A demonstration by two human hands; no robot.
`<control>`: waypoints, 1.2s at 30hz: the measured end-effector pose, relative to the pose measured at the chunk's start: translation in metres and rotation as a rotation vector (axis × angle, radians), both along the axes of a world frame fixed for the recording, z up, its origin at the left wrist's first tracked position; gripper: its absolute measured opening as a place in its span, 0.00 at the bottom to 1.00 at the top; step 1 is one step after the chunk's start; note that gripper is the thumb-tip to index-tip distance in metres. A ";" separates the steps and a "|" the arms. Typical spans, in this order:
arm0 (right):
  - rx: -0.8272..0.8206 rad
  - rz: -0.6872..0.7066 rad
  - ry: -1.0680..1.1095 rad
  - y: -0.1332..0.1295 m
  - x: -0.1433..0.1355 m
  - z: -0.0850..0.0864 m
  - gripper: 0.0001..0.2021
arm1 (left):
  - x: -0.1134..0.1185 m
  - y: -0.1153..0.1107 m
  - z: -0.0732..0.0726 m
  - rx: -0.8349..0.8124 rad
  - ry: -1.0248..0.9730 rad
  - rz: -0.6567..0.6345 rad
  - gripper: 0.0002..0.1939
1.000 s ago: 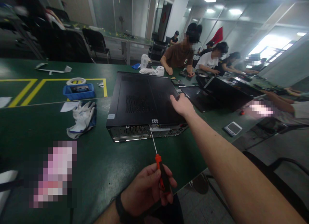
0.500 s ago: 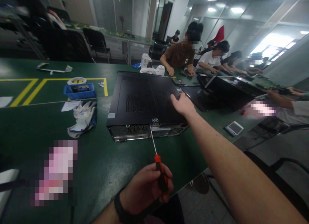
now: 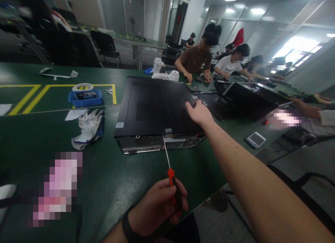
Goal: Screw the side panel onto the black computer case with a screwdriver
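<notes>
A black desktop computer case (image 3: 154,93) lies flat on the green table, its rear panel with vents and ports facing me. My left hand (image 3: 159,204), with a dark band at the wrist, is closed around the orange and black handle of a screwdriver (image 3: 171,176). The thin shaft points away from me, and its tip meets the top of the rear panel near the middle. My right hand (image 3: 200,113) grips the case by its right side, thumb on the top cover and fingers partly hidden over the edge.
Left of the case are work gloves (image 3: 90,127), a blue bin (image 3: 85,99) of small parts and a tape roll (image 3: 82,87). White plastic parts (image 3: 162,73) stand behind. To the right lie another opened case (image 3: 248,100) and a small device (image 3: 255,140). Several people work along the table.
The screwdriver stays with its tip at the rear panel; my left fingers and the handle have turned slightly. My right hand keeps its place on the case. The view has shifted a little.
</notes>
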State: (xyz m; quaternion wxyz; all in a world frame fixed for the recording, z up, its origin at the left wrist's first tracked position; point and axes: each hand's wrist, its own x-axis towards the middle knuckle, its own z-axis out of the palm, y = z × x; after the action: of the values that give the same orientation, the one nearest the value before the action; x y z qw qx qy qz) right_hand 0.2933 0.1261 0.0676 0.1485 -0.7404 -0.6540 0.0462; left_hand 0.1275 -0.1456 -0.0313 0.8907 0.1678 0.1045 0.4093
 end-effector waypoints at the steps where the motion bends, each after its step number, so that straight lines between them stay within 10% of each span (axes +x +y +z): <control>1: 0.001 0.002 -0.002 0.000 0.000 0.000 0.36 | -0.001 0.000 0.001 -0.007 -0.001 -0.010 0.14; 36: 0.014 0.005 -0.036 0.004 0.003 -0.003 0.38 | 0.002 -0.003 0.011 -0.017 0.177 -0.022 0.18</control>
State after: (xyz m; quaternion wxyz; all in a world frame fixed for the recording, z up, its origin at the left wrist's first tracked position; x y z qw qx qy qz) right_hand 0.2961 0.1301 0.0641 0.1420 -0.7385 -0.6585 0.0286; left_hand 0.1298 -0.1485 -0.0200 0.8839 0.1969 0.1844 0.3820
